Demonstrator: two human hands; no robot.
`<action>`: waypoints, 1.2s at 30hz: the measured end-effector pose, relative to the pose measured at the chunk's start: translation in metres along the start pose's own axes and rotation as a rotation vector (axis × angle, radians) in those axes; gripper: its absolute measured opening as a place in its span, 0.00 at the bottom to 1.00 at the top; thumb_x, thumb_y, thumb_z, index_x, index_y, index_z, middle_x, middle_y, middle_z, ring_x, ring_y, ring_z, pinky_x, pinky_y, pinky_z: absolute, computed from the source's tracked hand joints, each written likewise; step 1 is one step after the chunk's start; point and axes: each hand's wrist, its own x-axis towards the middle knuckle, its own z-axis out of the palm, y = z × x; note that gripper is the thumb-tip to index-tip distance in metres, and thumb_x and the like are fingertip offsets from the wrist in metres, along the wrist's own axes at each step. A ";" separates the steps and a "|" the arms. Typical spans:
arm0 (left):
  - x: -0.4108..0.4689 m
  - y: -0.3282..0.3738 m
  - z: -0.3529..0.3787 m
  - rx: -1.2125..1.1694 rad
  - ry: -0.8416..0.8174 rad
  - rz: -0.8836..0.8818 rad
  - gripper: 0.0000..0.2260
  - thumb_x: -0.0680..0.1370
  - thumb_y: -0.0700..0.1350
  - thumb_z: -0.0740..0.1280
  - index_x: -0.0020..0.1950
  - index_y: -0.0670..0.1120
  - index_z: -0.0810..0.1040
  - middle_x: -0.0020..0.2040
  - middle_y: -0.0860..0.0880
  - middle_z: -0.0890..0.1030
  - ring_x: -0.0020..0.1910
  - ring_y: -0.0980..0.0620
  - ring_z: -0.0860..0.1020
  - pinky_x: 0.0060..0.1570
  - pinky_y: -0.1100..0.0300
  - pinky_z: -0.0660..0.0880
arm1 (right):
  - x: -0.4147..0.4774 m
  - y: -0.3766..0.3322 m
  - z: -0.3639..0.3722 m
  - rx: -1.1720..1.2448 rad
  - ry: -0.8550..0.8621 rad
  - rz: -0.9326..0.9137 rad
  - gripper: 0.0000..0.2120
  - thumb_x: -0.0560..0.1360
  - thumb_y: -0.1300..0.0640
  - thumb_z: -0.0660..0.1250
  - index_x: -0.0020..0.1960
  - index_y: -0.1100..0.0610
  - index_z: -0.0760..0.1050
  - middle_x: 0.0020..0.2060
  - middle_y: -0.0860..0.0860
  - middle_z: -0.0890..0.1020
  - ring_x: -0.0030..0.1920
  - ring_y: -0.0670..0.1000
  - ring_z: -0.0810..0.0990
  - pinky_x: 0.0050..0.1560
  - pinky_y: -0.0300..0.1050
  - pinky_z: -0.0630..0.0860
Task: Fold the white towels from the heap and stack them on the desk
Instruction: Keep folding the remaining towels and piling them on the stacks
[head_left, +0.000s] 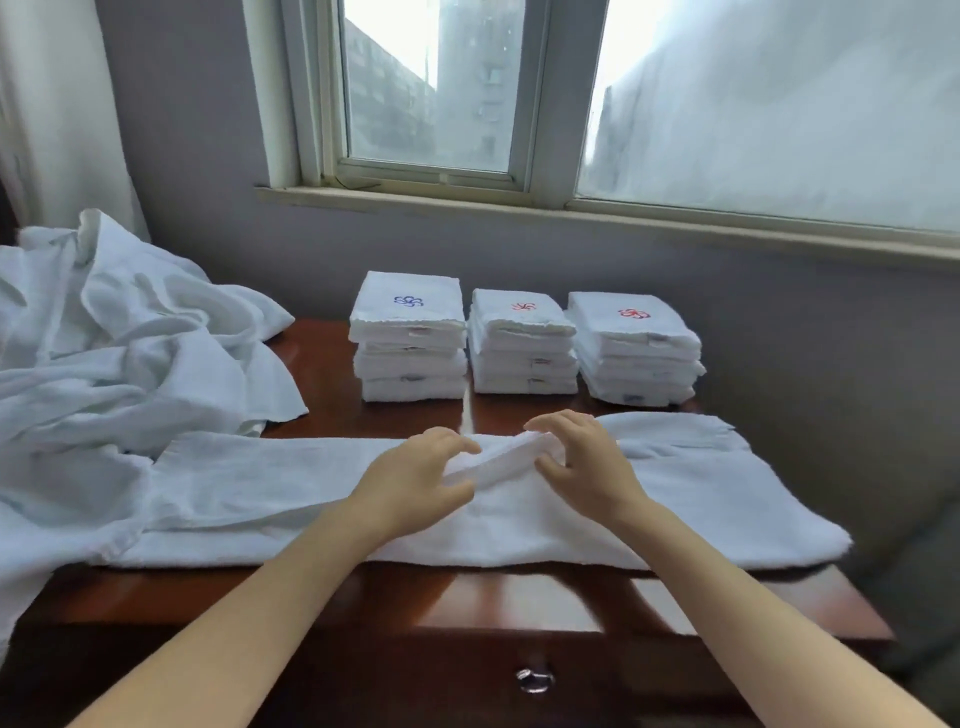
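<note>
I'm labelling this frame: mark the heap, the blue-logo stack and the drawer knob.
heap (119, 353), head view, crumpled middle.
blue-logo stack (409, 309), head view, top towel.
drawer knob (535, 679), head view, metal ring.

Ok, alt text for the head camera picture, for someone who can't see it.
The left hand and right hand pinch up the middle of a long white towel spread across a dark wooden desk. Behind it stand three stacks of folded towels under a window, with a heap of unfolded towels at the left.
</note>
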 end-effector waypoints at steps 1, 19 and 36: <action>0.010 0.010 0.006 -0.006 0.014 0.031 0.19 0.77 0.51 0.66 0.68 0.57 0.73 0.67 0.59 0.72 0.65 0.59 0.71 0.61 0.59 0.71 | -0.002 0.011 -0.008 -0.006 0.008 0.037 0.16 0.74 0.60 0.67 0.61 0.52 0.78 0.56 0.47 0.79 0.60 0.50 0.74 0.62 0.45 0.70; 0.127 0.083 0.074 0.162 0.040 0.052 0.12 0.81 0.52 0.59 0.61 0.56 0.78 0.57 0.55 0.80 0.55 0.51 0.78 0.50 0.55 0.75 | 0.003 0.140 -0.050 -0.025 -0.106 0.473 0.18 0.76 0.50 0.65 0.66 0.42 0.75 0.61 0.39 0.80 0.61 0.42 0.77 0.62 0.44 0.73; 0.117 0.107 0.052 -0.079 0.465 0.259 0.09 0.80 0.53 0.65 0.48 0.52 0.84 0.37 0.55 0.72 0.32 0.54 0.72 0.31 0.57 0.70 | 0.023 0.138 -0.104 0.004 0.594 0.289 0.13 0.72 0.68 0.65 0.45 0.54 0.84 0.45 0.49 0.85 0.54 0.53 0.79 0.57 0.49 0.72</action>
